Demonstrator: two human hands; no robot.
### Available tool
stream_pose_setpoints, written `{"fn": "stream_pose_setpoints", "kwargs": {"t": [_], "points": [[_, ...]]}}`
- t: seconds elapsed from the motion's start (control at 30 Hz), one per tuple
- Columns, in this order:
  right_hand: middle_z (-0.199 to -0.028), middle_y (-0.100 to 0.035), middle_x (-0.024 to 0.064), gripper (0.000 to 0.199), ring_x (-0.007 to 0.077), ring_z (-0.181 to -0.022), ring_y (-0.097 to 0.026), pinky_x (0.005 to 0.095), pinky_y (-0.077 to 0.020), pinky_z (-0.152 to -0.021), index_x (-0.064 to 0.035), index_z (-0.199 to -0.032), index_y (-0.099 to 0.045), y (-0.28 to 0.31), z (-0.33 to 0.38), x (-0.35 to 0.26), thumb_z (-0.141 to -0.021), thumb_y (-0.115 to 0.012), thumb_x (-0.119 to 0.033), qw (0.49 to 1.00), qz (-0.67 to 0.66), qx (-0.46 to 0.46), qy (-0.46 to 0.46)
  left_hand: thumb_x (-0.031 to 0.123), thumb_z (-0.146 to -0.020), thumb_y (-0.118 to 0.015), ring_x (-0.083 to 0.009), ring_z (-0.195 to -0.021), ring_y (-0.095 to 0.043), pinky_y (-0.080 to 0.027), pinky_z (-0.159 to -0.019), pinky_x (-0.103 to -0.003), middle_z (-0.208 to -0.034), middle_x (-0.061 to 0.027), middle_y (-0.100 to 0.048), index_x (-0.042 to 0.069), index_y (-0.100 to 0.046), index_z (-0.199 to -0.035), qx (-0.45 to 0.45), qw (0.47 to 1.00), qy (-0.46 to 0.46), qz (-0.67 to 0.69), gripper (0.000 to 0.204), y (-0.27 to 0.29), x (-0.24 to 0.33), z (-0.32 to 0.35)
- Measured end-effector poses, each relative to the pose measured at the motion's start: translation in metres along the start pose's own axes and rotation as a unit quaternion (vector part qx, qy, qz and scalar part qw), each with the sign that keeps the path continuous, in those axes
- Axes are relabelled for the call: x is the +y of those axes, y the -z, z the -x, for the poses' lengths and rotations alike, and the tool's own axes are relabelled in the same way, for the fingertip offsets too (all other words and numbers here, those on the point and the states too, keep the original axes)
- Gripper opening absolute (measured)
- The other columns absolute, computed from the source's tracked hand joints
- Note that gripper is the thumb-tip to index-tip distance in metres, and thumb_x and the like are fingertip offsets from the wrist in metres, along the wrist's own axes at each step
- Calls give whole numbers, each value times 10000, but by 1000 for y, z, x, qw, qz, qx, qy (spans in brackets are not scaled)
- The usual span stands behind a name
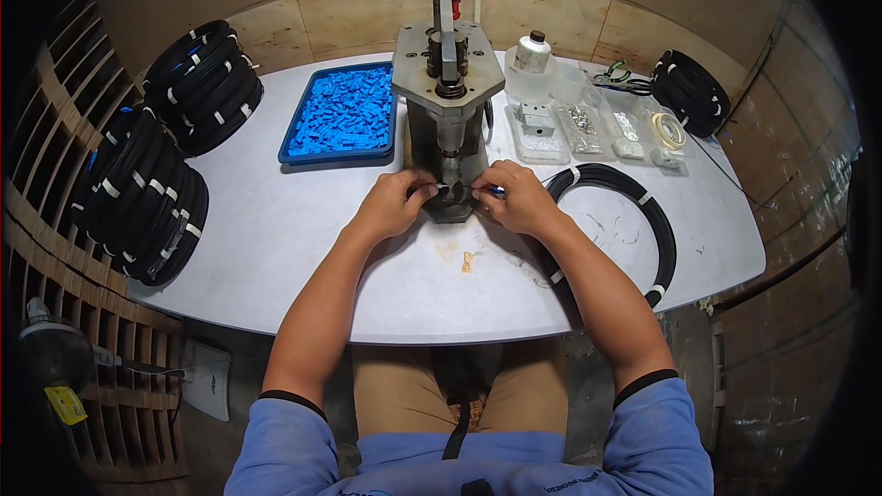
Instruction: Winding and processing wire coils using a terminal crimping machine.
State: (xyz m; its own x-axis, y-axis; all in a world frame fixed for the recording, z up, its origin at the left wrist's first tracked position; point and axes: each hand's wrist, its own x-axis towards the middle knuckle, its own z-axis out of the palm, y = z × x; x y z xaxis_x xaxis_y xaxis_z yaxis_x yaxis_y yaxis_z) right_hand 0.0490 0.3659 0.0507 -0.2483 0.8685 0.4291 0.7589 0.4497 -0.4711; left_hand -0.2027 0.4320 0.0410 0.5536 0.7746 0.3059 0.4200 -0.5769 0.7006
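A grey hand press (448, 83) with a red-tipped lever stands at the middle of the white table (276, 248). Both my hands meet at its base. My left hand (393, 205) pinches the end of a black cable at the press's foot. My right hand (516, 198) holds the same cable end, with a small blue piece showing at my fingertips. The cable runs from a black coil (663, 230) lying to the right of my right forearm. What sits under the press's ram is hidden by my fingers.
A blue tray (292, 149) full of small blue pieces lies left of the press. Stacks of black cable coils (147, 193) sit at the table's left, another coil (691, 92) at back right. Clear boxes of small parts (579, 129), a white bottle (531, 53) and tape (669, 129) stand right of the press.
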Motion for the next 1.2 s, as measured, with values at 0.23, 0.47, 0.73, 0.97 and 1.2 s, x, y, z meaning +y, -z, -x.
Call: {"fn": "stream_pose_setpoints", "kwargs": {"t": [0.23,0.47,0.73,0.97,1.2], "points": [[-915,-688,120,126,338,-933,-655,426,-534,-840,-57,-941,-714,0,0,3,-844,-761,-122,1000,-3,-2,18,163,-952,-698,-296,-925,-743,-563,-834,-386,-1002,-175,-770,-15,-718,-1081,9,1000,0,11,221,-1,3,0],[-914,-687,122,133,337,-931,-655,425,-534,-830,-57,-947,-715,-1,0,5,-839,-771,-110,1000,-1,2,26,164,-951,-699,-284,-915,-742,-565,-806,-380,-998,-170,-768,-11,-712,-1076,22,999,-6,30,215,-3,3,1],[-921,-684,129,159,338,-892,-667,415,-543,-790,-55,-986,-720,3,-2,-5,-837,-771,-82,997,-67,-2,-36,148,-954,-690,-286,-912,-739,-566,-812,-384,-997,-171,-764,-14,-710,-1082,16,1000,-8,14,206,-3,-3,0],[-931,-682,131,166,339,-874,-675,408,-552,-779,-56,-996,-722,3,0,1,-836,-765,-69,1000,-5,6,29,149,-960,-685,-333,-914,-737,-569,-846,-403,-995,-208,-753,-24,-713,-1061,13,1000,3,16,203,-3,5,1],[-899,-660,114,178,297,-823,-687,368,-551,-727,-70,-1015,-738,0,0,3,-841,-769,-52,999,-26,9,28,157,-962,-679,-339,-875,-724,-560,-820,-407,-965,-211,-746,-19,-720,-1053,11,1000,2,15,202,-3,2,0]]}}
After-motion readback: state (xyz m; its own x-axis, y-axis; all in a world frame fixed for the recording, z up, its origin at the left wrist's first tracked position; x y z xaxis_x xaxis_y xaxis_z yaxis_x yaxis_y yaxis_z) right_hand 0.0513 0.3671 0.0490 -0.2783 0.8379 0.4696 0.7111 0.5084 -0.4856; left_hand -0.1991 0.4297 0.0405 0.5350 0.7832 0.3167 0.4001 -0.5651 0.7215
